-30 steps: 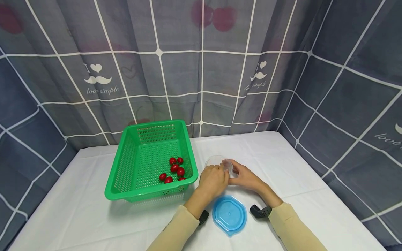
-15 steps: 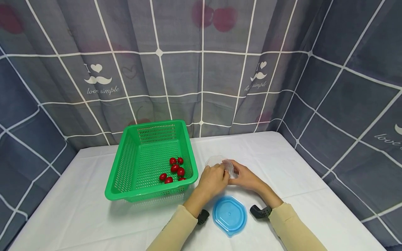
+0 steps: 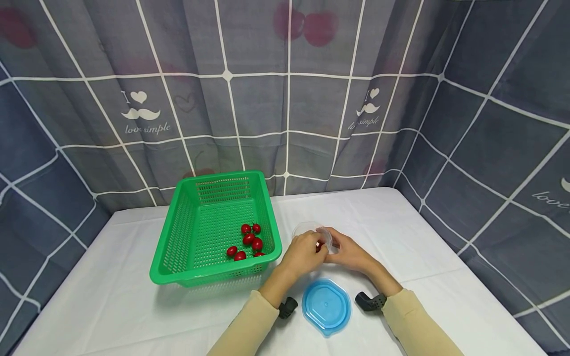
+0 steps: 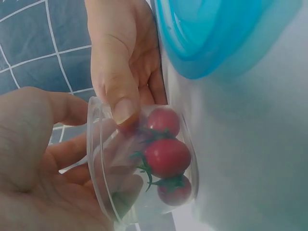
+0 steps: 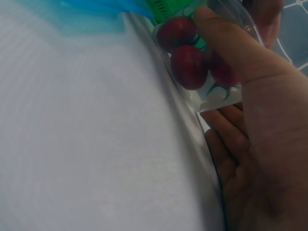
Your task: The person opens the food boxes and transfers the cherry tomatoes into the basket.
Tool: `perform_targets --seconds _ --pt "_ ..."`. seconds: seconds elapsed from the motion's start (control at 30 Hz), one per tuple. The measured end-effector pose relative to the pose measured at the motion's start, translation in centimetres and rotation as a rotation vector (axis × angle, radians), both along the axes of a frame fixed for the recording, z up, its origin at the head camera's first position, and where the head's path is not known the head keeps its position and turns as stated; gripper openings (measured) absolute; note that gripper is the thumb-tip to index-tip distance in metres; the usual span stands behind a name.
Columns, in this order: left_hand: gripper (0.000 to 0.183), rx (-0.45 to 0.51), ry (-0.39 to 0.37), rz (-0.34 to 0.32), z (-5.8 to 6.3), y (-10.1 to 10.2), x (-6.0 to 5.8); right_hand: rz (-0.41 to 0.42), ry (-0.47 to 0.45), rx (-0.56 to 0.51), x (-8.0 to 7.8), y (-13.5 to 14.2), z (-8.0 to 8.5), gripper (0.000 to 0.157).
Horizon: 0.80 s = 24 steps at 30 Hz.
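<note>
A small clear plastic container (image 3: pixel 303 227) stands on the table right of the basket, and its wall (image 4: pixel 97 159) shows large in the left wrist view. Several red cherry tomatoes (image 4: pixel 168 158) with green stems lie in its bottom. My right hand (image 3: pixel 349 251) grips the container from the right, thumb against the wall. My left hand (image 3: pixel 305 253) reaches over the rim with its fingers inside; in the left wrist view thumb and fingers stand apart, with no tomato visible between them. A blue lid (image 3: pixel 326 306) lies flat between my forearms.
A green perforated basket (image 3: pixel 178 198) stands to the left, with several cherry tomatoes (image 3: pixel 257 244) in its near right corner. White cloth covers the table (image 3: pixel 111 306). A grey checked curtain (image 3: pixel 258 109) hangs behind and at both sides.
My left hand's fingers have shifted slightly and parted, so a red tomato now shows beside them in the head view. My right hand and the container stay in place.
</note>
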<state>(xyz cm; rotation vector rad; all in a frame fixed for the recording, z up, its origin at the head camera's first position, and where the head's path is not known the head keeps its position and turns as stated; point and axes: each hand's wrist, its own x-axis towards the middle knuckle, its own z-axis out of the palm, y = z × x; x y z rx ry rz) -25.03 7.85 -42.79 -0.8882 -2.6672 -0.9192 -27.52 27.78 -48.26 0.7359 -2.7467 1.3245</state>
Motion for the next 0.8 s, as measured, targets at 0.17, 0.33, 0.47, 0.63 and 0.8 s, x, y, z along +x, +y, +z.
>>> perform_targets --seconds 0.17,0.33,0.47,0.63,0.8 --pt "0.010 0.033 -0.030 -0.022 0.09 0.05 -0.10 0.002 -0.007 -0.004 0.09 0.04 0.07 0.080" --pt "0.012 0.050 -0.077 -0.042 0.33 0.01 -0.12 -0.003 -0.014 -0.003 0.12 0.08 0.02 0.078" --pt "0.016 0.060 -0.093 -0.051 0.49 0.00 -0.16 -0.019 -0.015 0.005 0.05 0.08 -0.07 0.079" --pt "0.019 0.086 -0.093 -0.062 0.65 -0.09 -0.10 -0.028 -0.031 0.010 0.02 0.04 -0.11 0.080" --pt "0.017 0.111 -0.078 -0.073 0.83 -0.21 -0.05 -0.030 -0.039 0.007 0.20 -0.06 0.04 0.080"
